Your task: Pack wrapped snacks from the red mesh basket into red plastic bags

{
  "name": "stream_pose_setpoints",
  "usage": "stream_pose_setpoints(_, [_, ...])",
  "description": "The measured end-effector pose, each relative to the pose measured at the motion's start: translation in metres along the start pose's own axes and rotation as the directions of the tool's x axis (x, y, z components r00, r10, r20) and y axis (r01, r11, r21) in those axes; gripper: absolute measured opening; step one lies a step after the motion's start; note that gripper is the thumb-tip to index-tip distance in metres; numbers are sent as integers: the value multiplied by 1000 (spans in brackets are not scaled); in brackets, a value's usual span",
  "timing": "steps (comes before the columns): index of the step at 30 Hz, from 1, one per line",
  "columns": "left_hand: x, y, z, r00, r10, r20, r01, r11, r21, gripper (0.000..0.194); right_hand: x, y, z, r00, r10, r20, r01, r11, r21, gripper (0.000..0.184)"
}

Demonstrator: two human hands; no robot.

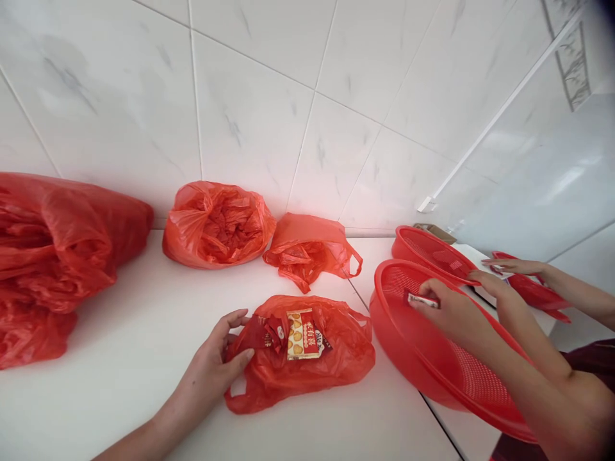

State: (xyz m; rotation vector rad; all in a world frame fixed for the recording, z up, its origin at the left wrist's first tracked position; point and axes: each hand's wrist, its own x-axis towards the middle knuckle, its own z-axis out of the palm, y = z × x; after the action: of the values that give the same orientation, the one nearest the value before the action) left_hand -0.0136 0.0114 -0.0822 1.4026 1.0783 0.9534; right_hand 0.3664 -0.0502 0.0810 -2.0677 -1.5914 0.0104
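One white table [120, 410] bears a large red basket [394, 339] and, beside it, an open red bag [336, 371] containing snack packets [302, 334]. The left hand [211, 358], forearm slanting inward (thumb nearer), grasps the bag's left end; the right hand [444, 307], angled leftward, pinches a small packet [423, 300] over the basket.

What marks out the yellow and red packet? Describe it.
On the white table, the left hand is at an open red bag. The packet lies in it, its yellow side printed with round shapes; its neighbours are darker.
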Motion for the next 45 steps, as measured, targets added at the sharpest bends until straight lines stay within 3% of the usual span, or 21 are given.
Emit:
stream_pose_setpoints(5, [-1,5,1,1000,-5,-5,5,1000,-3,51,-20,-71,17,965,-118,235,138,988,-73,15])
stream_pose_setpoints(8, [-3,9,1,1000,-7,0,7,1000,6,51,-25,-99,39,900,-217,378,268,959,-90,13])
stream_pose_setpoints(10, [-4,11,1,1000,-2,5,2,1000,14,50,-21,-104,51,849,-253,464,332,939,-96,23])
stream_pose_setpoints(13, [-6,14,3,1000,-2,9,2,1000,13,50,-14,-98,64,842,-245,481,329,939,-98,49])
stream_pose_setpoints(17, [-6,20,3,1000,-11,19,10,999,33,50,-15,-78,84,903,-253,348,320,935,-152,56])
stream_pose_setpoints(20, [-7,31,-5,998,-20,60,13,993,117,59,-24,-56,111,916,-271,298,345,909,-235,61])
stream_pose_setpoints(22, [-8,40,-16,985,-87,147,54,974,218,71,-31,-43,128,923,-275,269,352,887,-298,61])
stream_pose_setpoints(25, [-10,52,-32,919,-268,290,161,925,345,82,-39,-31,139,934,-255,251,337,865,-373,59])
stream_pose_setpoints(27, [-10,58,-39,880,-312,357,182,917,354,76,-43,-32,134,937,-206,283,306,876,-374,55])
stream_pose_setpoints(29, [-4,66,-43,905,-241,350,137,945,296,69,-45,-38,123,931,-149,334,262,908,-326,40])
stream_pose_setpoints(32, [11,93,-44,982,-33,185,10,992,126,60,-42,-52,102,925,-102,366,192,957,-217,22])
stream_pose_setpoints(34, [21,123,-43,993,94,75,-94,996,3,54,-37,-62,86,939,-86,334,137,982,-132,23])
stream_pose_setpoints(36, [28,157,-41,975,223,-6,-222,971,-88,47,-30,-71,69,960,-76,268,69,997,38,22])
stream_pose_setpoints(38, [30,188,-38,936,343,-77,-352,923,-159,43,-22,-77,52,982,-40,187,-18,954,300,22])
stream_pose_setpoints(41, [29,219,-34,851,481,-212,-521,824,-222,38,-10,-78,35,992,46,114,-111,733,671,26])
stream_pose_setpoints(43, [28,228,-33,803,529,-274,-587,780,-215,36,-5,-74,30,990,64,123,-135,631,763,29])
stream_pose_setpoints(45, [27,228,-34,830,518,-208,-552,817,-168,37,-4,-69,29,979,38,201,-174,672,719,30])
